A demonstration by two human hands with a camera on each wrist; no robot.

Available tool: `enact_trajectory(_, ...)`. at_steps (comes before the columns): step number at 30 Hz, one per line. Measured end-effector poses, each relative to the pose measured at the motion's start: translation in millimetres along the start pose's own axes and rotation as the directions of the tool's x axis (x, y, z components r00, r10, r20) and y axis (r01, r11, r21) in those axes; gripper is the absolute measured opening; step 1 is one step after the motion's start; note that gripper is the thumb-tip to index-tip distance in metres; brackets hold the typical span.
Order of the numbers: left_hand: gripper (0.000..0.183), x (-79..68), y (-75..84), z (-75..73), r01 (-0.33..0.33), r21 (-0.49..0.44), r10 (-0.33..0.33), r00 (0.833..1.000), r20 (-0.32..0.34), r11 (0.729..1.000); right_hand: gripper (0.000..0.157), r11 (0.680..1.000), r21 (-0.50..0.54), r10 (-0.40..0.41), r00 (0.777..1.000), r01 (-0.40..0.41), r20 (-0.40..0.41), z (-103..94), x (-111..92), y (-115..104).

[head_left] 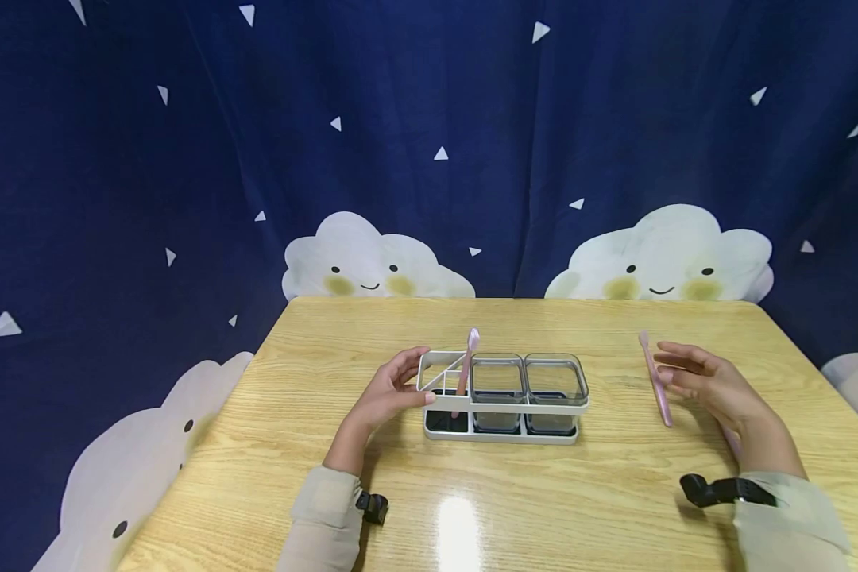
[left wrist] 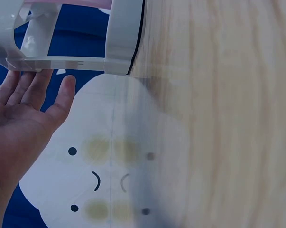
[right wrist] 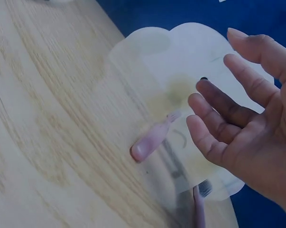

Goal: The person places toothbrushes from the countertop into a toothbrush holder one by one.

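Observation:
A white toothbrush holder (head_left: 500, 437) stands on the table with two clear cups (head_left: 556, 380) in its right part. My left hand (head_left: 393, 389) holds its left end, thumb at the front rail and fingers at the back; in the left wrist view the fingertips pass behind the holder's rail (left wrist: 76, 63). One pink toothbrush (head_left: 465, 369) stands tilted in the holder, bristles up. On the right my right hand (head_left: 718, 389) hovers with loosely bent fingers beside another pink toothbrush (head_left: 656, 385), apart from it in the right wrist view. A further toothbrush (right wrist: 199, 206) is partly hidden beneath the right wrist.
The wooden table (head_left: 508, 492) ends at a dark blue curtain (head_left: 400, 95) printed with clouds and white triangles. Dark straps with small cameras sit on both wrists, the right strap (head_left: 729, 491) close above the tabletop.

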State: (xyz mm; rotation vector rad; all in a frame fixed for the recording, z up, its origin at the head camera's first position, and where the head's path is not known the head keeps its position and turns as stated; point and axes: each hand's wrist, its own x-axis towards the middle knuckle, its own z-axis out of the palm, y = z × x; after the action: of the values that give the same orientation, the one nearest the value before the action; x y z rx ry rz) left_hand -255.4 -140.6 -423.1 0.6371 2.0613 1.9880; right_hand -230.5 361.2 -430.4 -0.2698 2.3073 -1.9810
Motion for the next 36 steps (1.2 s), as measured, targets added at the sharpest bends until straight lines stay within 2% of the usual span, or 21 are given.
enact_trajectory(3,0.071,0.0,0.0,-0.2,-0.002,-0.001,0.002,1.000,0.001,1.000,0.045,0.993,0.120,-0.015,1.000,0.016,-0.013,-1.8,2.3,4.3)
enact_trajectory(6,0.072,0.8,-0.4,-0.5,0.006,-0.006,-0.006,1.000,0.002,1.000,0.042,0.981,0.195,-0.013,0.999,0.020,-0.038,-2.7,5.2,9.0)
enact_trajectory(11,0.072,0.7,4.4,0.3,0.023,-0.013,-0.023,1.000,0.015,1.000,0.041,0.969,0.248,0.043,0.995,-0.018,-0.094,-3.5,8.0,17.1)
enact_trajectory(17,0.072,-4.6,23.9,7.2,0.023,0.001,-0.023,1.000,0.020,1.000,0.039,0.957,0.288,0.072,0.994,-0.046,-0.079,-7.2,7.8,23.8)
enact_trajectory(20,0.071,-4.8,25.8,8.2,0.018,0.004,-0.019,1.000,0.018,1.000,0.041,0.972,0.218,0.108,0.990,-0.086,-0.090,-7.9,9.8,26.0)
enact_trajectory(23,0.071,-4.6,26.8,7.9,0.023,0.012,-0.023,1.000,0.014,1.000,0.061,0.987,0.065,0.155,0.983,-0.149,-0.100,-7.5,14.0,27.5)
enact_trajectory(26,0.071,-3.2,23.9,6.2,0.028,0.023,-0.028,0.999,0.015,0.999,0.080,0.977,-0.092,0.183,0.980,-0.190,-0.082,-9.2,17.7,28.7)
enact_trajectory(29,0.072,0.1,13.7,2.7,0.028,0.019,-0.029,0.999,0.020,0.999,0.081,0.962,-0.188,0.194,0.980,-0.201,-0.053,-13.7,20.1,29.9)
enact_trajectory(32,0.073,3.0,2.1,-0.5,0.023,0.003,-0.023,1.000,0.020,1.000,0.078,0.955,-0.213,0.205,0.978,-0.207,-0.032,-19.3,21.8,31.5)
enact_trajectory(36,0.072,2.0,-3.5,-0.8,0.015,0.003,-0.015,1.000,0.004,1.000,0.069,0.963,-0.179,0.205,0.979,-0.200,0.008,-23.9,25.8,35.0)
